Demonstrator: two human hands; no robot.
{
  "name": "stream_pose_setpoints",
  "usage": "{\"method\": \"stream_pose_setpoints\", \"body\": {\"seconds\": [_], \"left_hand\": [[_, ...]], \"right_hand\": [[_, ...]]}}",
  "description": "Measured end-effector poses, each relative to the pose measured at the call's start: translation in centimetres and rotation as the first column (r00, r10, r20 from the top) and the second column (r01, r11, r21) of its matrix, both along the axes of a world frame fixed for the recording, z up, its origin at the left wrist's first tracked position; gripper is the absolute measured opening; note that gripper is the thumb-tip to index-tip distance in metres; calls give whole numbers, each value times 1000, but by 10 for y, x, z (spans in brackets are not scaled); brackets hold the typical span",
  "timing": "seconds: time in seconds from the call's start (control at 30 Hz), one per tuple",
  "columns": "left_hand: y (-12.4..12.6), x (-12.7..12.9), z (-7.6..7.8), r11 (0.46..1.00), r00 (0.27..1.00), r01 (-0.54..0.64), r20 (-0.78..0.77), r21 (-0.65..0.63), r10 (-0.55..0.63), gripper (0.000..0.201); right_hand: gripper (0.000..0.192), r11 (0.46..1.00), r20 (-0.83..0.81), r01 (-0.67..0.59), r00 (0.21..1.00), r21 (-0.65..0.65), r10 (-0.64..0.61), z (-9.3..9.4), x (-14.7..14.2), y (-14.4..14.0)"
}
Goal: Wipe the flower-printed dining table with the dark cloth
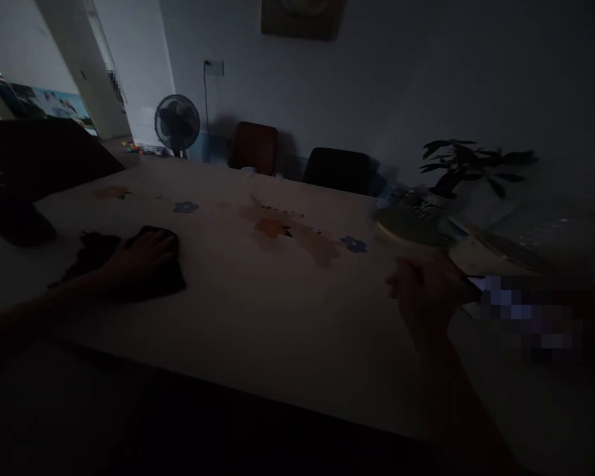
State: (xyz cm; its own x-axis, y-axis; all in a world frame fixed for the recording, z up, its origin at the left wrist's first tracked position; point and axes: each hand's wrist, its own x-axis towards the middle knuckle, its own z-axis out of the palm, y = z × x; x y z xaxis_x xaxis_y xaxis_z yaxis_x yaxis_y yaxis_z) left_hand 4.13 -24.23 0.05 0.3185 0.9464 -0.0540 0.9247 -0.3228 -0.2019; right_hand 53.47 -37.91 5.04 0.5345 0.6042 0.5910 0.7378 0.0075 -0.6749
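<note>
Dim room: left hand [146,254] lies flat, fingers spread, pressing a dark cloth [104,261] onto the flower-print table [277,297], apparently pinning it there, while the right hand [426,294] hovers loosely curled; grip contents indiscernible.

The table [287,317] wears a pale cream cover printed with small blue flowers and orange ones, plus a brownish tan patch near the middle — all muted in the dim light. The cloth [129,264] under the left hand [146,254] looks black, plain, no pattern I can make out. Against the grey-white wall stand a reddish-brown chair [254,147] and a black chair [337,169], with a dark fan [177,123] beside them. The plant [469,165] has deep green leaves (nearly black here) — its pot is too shadowed to tell.
</note>
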Motion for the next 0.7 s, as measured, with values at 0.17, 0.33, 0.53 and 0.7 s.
{"method": "stream_pose_setpoints", "body": {"seconds": [0.17,0.33,0.53,0.7], "left_hand": [[-20,98,6,988,991,108,95,-107,-98,54],[-51,189,-3,933,912,356,232,-45,-337,61],[-108,278,-5,855,781,518,389,36,-489,70],[-128,300,-5,800,704,597,438,61,-559,72]], "right_hand": [[38,999,-44,-21,999,-47,19,-10,-1,3],[42,994,-70,-73,995,-82,67,-8,-14,0],[42,915,27,-299,948,-270,318,9,-33,-10],[46,859,188,-320,889,-400,419,-3,-30,-26]]}}
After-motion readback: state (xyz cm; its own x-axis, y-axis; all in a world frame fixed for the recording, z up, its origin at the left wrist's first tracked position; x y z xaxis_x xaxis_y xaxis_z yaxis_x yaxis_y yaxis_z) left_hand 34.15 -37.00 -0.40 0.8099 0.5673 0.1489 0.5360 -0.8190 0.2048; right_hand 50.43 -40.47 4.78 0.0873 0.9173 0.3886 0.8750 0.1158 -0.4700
